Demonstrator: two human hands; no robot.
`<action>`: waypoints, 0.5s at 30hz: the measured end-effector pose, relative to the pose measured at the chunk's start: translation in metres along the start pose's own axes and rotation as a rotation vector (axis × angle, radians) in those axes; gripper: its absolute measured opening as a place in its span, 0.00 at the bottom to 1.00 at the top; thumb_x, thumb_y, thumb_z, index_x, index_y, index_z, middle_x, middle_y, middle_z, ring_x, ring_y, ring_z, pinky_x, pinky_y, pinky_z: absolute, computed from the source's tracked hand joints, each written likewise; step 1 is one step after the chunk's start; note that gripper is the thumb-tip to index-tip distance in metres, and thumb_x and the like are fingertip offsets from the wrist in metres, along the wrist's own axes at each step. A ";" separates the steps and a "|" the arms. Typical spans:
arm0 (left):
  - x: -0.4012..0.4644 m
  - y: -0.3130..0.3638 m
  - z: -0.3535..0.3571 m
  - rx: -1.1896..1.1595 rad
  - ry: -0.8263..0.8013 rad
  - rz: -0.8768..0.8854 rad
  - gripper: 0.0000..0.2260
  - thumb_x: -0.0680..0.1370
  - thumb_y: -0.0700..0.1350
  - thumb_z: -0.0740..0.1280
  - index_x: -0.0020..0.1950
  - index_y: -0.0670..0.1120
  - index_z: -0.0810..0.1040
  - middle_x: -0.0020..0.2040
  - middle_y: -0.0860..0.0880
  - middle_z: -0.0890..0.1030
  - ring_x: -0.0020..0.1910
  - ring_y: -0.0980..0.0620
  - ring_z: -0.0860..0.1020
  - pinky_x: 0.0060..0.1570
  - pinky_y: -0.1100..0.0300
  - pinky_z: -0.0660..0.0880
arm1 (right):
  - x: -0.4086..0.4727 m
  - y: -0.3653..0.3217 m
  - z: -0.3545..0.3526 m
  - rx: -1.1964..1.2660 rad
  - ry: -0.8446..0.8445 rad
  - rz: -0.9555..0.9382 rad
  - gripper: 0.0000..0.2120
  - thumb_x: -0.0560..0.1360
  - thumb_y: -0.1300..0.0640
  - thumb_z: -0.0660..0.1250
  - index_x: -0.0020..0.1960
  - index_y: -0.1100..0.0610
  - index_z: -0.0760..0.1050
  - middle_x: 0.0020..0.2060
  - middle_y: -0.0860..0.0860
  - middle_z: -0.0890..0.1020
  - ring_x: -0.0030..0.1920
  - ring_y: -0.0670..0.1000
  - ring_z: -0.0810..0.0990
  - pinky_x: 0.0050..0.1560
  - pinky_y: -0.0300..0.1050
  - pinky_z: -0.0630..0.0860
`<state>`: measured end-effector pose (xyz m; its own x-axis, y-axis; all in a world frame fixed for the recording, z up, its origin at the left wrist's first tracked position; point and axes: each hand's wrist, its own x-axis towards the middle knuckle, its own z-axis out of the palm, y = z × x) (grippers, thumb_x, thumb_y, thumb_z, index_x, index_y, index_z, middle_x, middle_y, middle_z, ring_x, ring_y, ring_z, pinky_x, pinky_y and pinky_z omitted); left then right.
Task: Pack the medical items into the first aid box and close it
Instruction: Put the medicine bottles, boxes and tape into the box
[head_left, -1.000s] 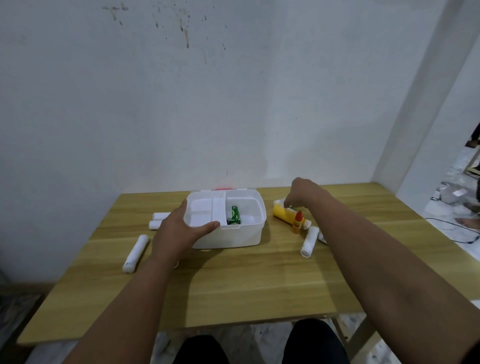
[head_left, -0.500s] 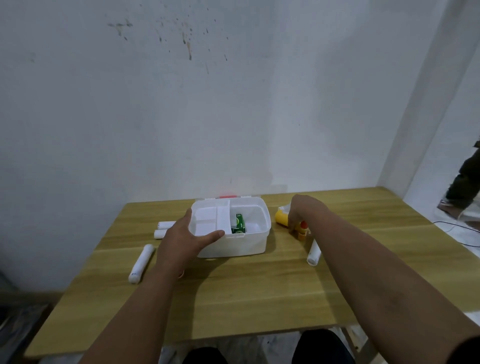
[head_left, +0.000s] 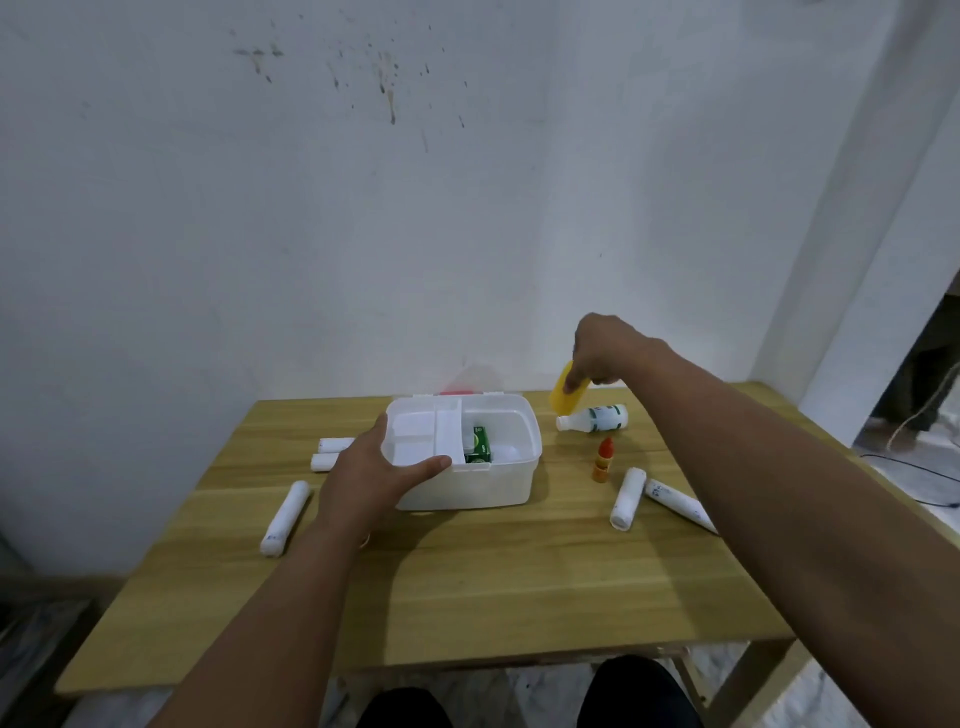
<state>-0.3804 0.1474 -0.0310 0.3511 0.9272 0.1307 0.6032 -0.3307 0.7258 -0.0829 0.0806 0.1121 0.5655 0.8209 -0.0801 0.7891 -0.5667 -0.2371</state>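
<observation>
The right hand (head_left: 605, 349) pinches a yellow bottle (head_left: 567, 391) in the air at about 2 o'clock from the open first aid box (head_left: 467, 483), its long axis tilted, lower end pointing down toward the box. The left hand (head_left: 371, 475) grips the box's near-left corner, thumb over the rim.

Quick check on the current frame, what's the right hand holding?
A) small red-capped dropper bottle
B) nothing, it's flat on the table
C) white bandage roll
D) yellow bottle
D: the right hand grips the yellow bottle, lifted clear of the table beside the first aid box; the red-capped dropper bottle stands untouched on the wood.
</observation>
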 end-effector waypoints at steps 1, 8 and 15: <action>0.000 0.000 0.000 0.004 -0.001 -0.002 0.62 0.51 0.86 0.63 0.81 0.58 0.63 0.73 0.52 0.76 0.69 0.47 0.74 0.50 0.51 0.76 | -0.001 -0.006 -0.004 0.029 0.011 -0.026 0.23 0.60 0.52 0.87 0.45 0.60 0.78 0.38 0.56 0.84 0.35 0.54 0.85 0.45 0.51 0.85; 0.003 -0.002 0.000 0.030 0.000 -0.010 0.63 0.51 0.86 0.63 0.81 0.58 0.62 0.74 0.52 0.75 0.71 0.46 0.73 0.59 0.45 0.79 | -0.014 -0.056 -0.008 0.091 -0.019 -0.206 0.23 0.65 0.56 0.84 0.56 0.61 0.81 0.44 0.57 0.84 0.45 0.57 0.87 0.46 0.54 0.86; 0.003 -0.001 0.002 0.040 0.002 -0.005 0.56 0.59 0.80 0.69 0.82 0.56 0.61 0.75 0.51 0.74 0.70 0.46 0.74 0.55 0.48 0.79 | -0.015 -0.082 0.042 -0.206 -0.017 -0.299 0.27 0.64 0.55 0.85 0.58 0.59 0.78 0.51 0.56 0.82 0.51 0.58 0.82 0.52 0.53 0.82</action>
<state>-0.3785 0.1498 -0.0332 0.3462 0.9293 0.1287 0.6331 -0.3326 0.6989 -0.1662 0.1176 0.0924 0.2999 0.9525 -0.0534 0.9517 -0.3026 -0.0527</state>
